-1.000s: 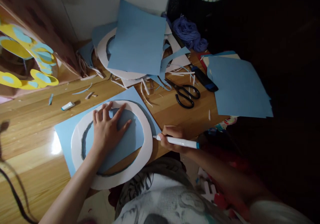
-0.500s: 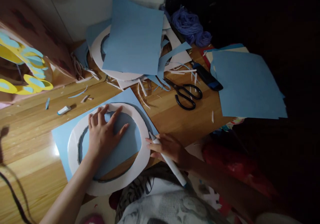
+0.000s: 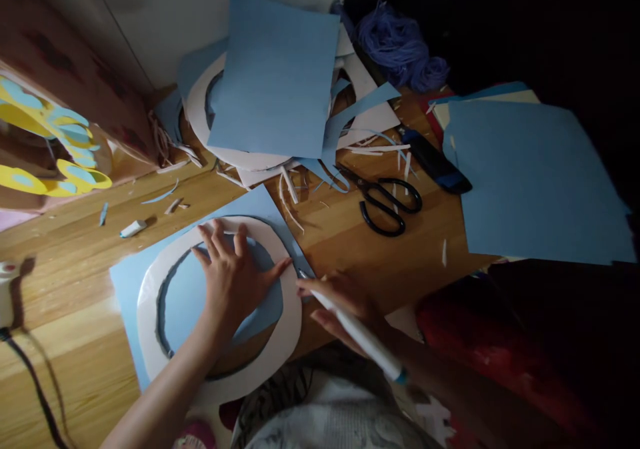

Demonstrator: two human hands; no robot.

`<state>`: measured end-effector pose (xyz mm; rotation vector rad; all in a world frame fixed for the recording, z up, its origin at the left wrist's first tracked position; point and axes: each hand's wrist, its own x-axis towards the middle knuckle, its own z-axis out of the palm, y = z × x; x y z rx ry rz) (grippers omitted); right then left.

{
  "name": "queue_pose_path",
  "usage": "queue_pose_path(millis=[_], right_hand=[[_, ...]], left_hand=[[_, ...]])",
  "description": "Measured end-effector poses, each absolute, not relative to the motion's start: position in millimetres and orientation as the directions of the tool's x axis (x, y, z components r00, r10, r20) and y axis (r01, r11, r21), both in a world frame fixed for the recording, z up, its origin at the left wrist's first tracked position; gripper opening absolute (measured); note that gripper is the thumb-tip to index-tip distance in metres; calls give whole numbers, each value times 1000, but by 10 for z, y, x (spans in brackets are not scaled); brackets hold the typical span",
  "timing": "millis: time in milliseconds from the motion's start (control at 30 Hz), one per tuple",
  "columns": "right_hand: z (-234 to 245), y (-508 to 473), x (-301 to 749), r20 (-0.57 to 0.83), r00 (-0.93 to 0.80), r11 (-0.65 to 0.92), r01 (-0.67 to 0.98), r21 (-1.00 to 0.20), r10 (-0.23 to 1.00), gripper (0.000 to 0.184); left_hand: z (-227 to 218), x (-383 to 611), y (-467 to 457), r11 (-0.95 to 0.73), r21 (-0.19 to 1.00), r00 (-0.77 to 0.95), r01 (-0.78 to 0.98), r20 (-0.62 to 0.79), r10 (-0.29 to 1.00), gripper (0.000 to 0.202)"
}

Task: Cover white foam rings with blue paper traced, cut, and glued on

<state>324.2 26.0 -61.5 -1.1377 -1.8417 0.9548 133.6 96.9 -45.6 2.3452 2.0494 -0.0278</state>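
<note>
A white ring with a ragged inner edge lies on a blue paper sheet near the table's front edge. My left hand presses down with fingers spread, its fingertips on the ring's top edge and the thumb on its right side. In my right hand is a white marker, tilted, its tip at the ring's outer right edge over the blue sheet. The ring's lower part reaches past the sheet, over bare wood and the table's edge. A white marker cap lies up and left of the sheet.
Black-handled scissors and a dark cutter knife lie to the right among paper scraps. A blue paper stack is at the right; more blue paper covers another ring behind. Blue yarn sits at the back.
My left hand has shifted right along the ring, its thumb now on the ring's right side. The marker tip has moved slightly down the outer edge. The camera view has shifted a little.
</note>
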Motion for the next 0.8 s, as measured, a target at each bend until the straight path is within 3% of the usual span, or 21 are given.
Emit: queue_pose_path(millis=[300, 567, 800], right_hand=[[-628, 650, 3225, 25, -168, 78, 315, -946, 985, 17], [-516, 762, 3188, -32, -184, 30, 323, -946, 982, 8], [-526, 798, 3164, -3, -190, 69, 368, -927, 982, 4]], left_hand=[[-504, 1326, 939, -157, -8, 157, 988, -10, 988, 91], [-489, 1327, 943, -149, 17, 150, 989, -13, 989, 91], [-500, 1320, 937, -144, 19, 144, 989, -17, 989, 91]])
